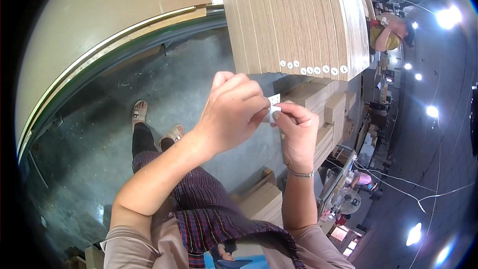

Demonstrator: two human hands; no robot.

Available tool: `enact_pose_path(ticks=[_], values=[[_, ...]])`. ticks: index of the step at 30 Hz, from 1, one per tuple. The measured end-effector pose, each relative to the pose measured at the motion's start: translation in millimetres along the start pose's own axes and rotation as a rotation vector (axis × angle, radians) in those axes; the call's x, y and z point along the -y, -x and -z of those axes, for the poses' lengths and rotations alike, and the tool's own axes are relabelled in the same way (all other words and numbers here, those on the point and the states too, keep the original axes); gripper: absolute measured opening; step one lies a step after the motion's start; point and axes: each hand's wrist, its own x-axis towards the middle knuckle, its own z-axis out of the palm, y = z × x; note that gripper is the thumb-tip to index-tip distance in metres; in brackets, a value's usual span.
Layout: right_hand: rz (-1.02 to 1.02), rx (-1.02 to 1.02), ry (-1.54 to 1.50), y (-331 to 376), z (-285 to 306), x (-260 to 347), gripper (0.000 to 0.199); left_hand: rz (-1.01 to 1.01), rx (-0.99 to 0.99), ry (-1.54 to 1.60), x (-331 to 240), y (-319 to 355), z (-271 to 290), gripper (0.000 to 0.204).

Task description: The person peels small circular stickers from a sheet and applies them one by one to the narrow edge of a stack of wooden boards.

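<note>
In front of my chest, my left hand (234, 107) and my right hand (299, 128) meet at a small white piece of label sheet (274, 105). Dark specks show on the piece. The thumb and fingertips of each hand pinch it, the left from one side and the right from the other. Part of the piece is hidden behind the fingers. Just beyond them stands a stack of wood-grain panels (284, 20), several set face to face. Small round white stickers (326, 69) dot the panel edges nearest my hands.
A large beige board (109, 15) on a dark-edged table fills the far left. More wooden boards (318, 94) lie to the right, and others (261, 201) near my body. A co-worker (388, 35) is at the far right. Below is the grey floor (94, 134).
</note>
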Motion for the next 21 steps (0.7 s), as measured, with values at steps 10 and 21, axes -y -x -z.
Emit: enact_pose_path(ticks=[10, 21], values=[[0.115, -0.013, 0.226, 0.8, -2.4, 1.4, 0.012, -0.018, 0.019, -0.083, -5.1, -1.4, -0.5, 0.02], [0.362, -0.026, 0.497, -2.8, -5.9, -0.2, 0.013, 0.018, 0.062, -0.084, -5.9, -2.1, -1.6, 0.019]])
